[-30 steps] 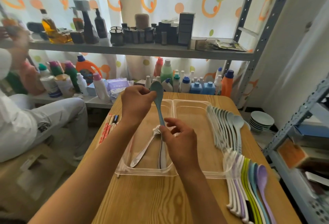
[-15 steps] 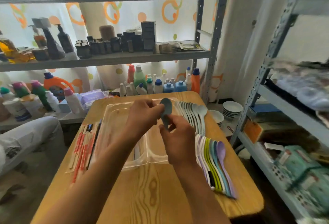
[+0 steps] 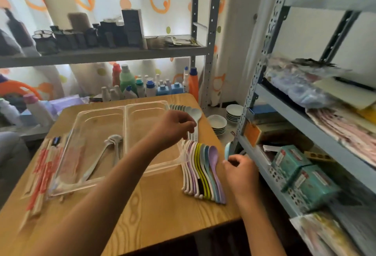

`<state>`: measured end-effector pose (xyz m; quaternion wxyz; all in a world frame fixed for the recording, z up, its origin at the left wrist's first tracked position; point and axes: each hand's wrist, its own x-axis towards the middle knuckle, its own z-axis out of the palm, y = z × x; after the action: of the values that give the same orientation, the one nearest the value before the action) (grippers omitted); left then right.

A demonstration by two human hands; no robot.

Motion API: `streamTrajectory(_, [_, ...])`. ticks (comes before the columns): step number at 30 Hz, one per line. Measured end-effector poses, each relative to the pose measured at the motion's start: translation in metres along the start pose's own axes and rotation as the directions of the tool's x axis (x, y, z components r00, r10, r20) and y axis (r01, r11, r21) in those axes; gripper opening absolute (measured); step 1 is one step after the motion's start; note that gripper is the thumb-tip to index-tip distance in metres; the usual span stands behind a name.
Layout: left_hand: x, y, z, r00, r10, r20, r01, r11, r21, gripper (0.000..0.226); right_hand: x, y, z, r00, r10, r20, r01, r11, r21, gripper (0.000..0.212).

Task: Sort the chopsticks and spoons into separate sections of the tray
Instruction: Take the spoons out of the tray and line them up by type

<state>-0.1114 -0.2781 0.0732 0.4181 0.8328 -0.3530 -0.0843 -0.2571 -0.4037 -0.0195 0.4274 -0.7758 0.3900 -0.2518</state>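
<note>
Here the right hand (image 3: pixel 241 171) pinches a pale blue spoon (image 3: pixel 227 150) just past the table's (image 3: pixel 162 204) right edge, bowl up, its long axis roughly upright and its handle hidden in the fingers. The left hand (image 3: pixel 173 126) hovers loosely curled, holding nothing, over the clear tray's (image 3: pixel 124 109) right section, beside the coloured spoon row (image 3: pixel 203 171). Wrapped chopsticks (image 3: pixel 43 171) lie blurred along the left edge.

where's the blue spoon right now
In the head view, the blue spoon is pinched in the right hand, off the table's right edge, just right of the row of coloured spoons.
</note>
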Motion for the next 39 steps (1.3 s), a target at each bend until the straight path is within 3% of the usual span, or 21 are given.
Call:
streamTrajectory(13, [0.003,-0.006,0.003,0.998,0.029,-0.049,-0.028,1.0,0.012,0.011,0.007,0.011,0.021,0.973,0.008,0.229,0.036,0.982,-0.186,0.018])
streamTrajectory(29, [-0.002,-0.012,0.001,0.997,-0.012,-0.078,0.014,1.0,0.016,0.013,0.011,0.004,0.009,0.967,0.001,0.255,0.017,0.997,-0.069,0.016])
streamTrajectory(35, [-0.011,-0.02,-0.012,0.993,-0.019,-0.12,0.017,1.0,-0.015,0.012,0.002,-0.025,0.011,0.963,-0.157,0.218,0.163,0.987,-0.011,0.017])
streamTrajectory(39, [-0.023,-0.038,-0.029,0.975,-0.096,-0.2,0.096,0.995,-0.009,0.012,-0.005,-0.054,0.029,0.94,-0.271,0.206,0.254,0.962,0.105,0.016])
